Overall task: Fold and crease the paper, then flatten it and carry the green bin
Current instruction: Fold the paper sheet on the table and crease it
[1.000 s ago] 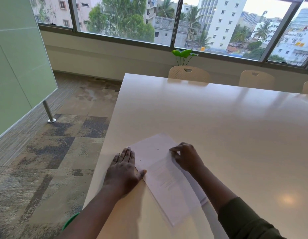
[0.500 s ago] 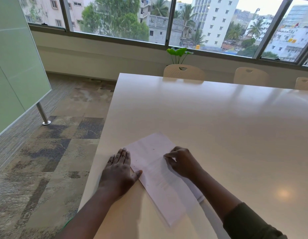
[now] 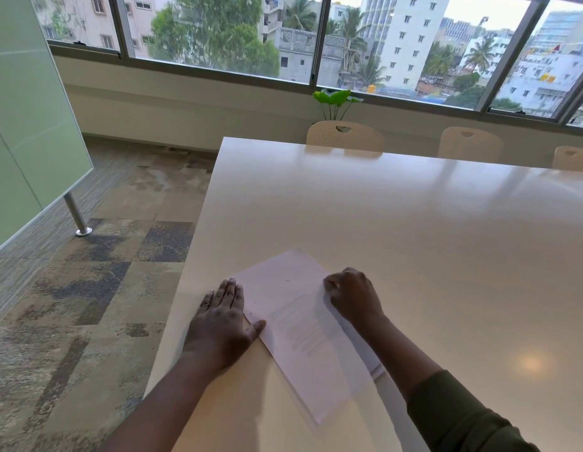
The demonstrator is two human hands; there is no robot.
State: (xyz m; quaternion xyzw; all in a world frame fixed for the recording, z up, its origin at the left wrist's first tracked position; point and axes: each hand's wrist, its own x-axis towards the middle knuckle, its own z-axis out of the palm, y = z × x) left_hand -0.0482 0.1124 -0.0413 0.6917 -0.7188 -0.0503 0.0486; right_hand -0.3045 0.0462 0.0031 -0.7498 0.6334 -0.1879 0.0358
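The paper (image 3: 296, 324) lies folded near the table's (image 3: 414, 230) left edge. The left hand (image 3: 223, 321) presses flat beside it, fingers straight; the right hand (image 3: 353, 296), fingers curled, presses its right edge.

Your right hand (image 3: 352, 296) covers the right edge of the paper (image 3: 296, 324), and its curled fingertips are tucked out of sight. The printed lines on the sheet are too blurred to read (its lower end smears too). Both your forearms run off the bottom edge, and the counter (image 3: 414, 230) is cut off at right.
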